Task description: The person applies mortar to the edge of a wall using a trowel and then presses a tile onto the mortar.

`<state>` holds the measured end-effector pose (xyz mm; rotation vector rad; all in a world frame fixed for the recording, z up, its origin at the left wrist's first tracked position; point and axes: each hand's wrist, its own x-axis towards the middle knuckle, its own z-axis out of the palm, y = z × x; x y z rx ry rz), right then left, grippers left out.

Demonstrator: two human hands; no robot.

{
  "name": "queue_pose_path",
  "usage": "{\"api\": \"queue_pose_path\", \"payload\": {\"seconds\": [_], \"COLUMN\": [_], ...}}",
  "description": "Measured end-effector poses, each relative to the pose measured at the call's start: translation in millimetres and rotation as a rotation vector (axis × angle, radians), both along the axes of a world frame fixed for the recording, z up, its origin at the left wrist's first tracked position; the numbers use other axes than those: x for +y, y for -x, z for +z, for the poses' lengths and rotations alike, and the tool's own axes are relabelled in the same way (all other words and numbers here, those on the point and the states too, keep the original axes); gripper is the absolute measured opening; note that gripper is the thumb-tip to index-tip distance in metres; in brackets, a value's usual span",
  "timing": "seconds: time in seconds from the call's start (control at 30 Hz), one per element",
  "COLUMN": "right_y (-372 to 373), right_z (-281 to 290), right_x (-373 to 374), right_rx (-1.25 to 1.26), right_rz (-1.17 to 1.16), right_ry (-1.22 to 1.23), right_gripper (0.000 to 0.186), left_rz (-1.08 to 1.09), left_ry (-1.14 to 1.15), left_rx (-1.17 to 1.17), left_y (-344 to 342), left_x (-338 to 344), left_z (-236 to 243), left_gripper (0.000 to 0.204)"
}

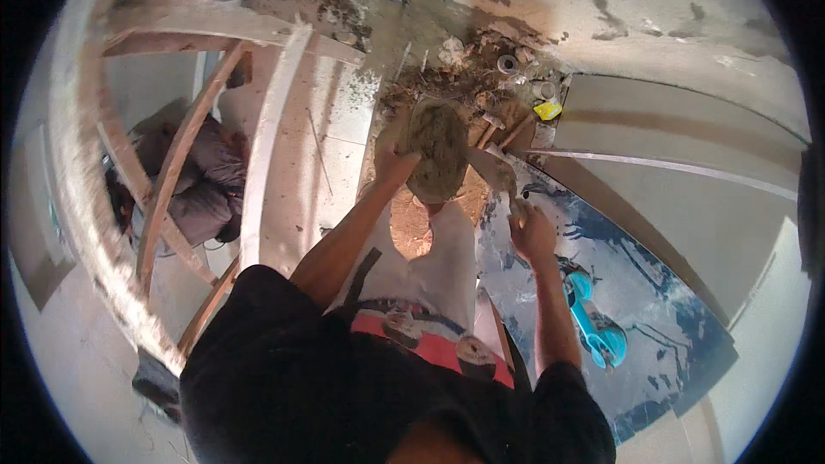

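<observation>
My left hand [397,163] grips the left edge of a small slab [436,150], held up in front of my knees. Its upper face is coated with thick grey-brown mortar. In my closed right hand [534,234] is a trowel [492,170], its mortar-smeared blade pointing up and left toward the slab's right edge. Whether the blade touches the slab I cannot tell. The underside of the slab is hidden. To the right of my right forearm, a turquoise double suction lifter [593,322] lies on a dark blue, marble-patterned panel [653,335].
A wooden frame [275,137] with crossed bars stands on the left, with a dark grey cloth bundle [202,176] behind it. Rubble [455,51], a yellow packet [547,109] and a ring-shaped roll [507,64] lie by the far wall. Large grey panels [679,172] are at the right.
</observation>
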<state>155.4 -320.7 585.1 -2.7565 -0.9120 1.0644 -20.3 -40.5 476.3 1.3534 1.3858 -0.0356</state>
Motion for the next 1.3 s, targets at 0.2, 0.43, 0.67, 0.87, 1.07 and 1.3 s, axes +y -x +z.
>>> {"api": "queue_pose_path", "payload": {"seconds": [0.2,0.43,0.67,0.87,1.07,1.3], "right_y": [-18,12,-58,-93,-116,-98], "right_z": [75,156,226,167,203,121], "right_x": [86,80,88,90,125,137], "right_rx": [-0.092,0.039,0.009,0.207,-0.042,0.255], "right_rz": [0.453,0.86,0.648,0.709,0.775,0.888], "right_ry": [0.029,-0.11,-0.171,-0.062,0.215,-0.072], "right_gripper": [0.034,0.021,0.047,0.049,0.043,0.058], "left_rz": [0.063,0.364,0.431,0.35,0.301,0.212], "left_ry": [-0.048,0.038,-0.041,-0.141,-0.221,-0.381], "left_rx": [-0.054,-0.414,-0.361,-0.253,-0.164,-0.226], "left_y": [63,74,66,63,63,55], "left_x": [-9,-56,-80,-80,-67,-43], "left_z": [132,199,248,242,229,235], "left_gripper": [0.044,0.024,0.015,0.008,0.02,0.026]}}
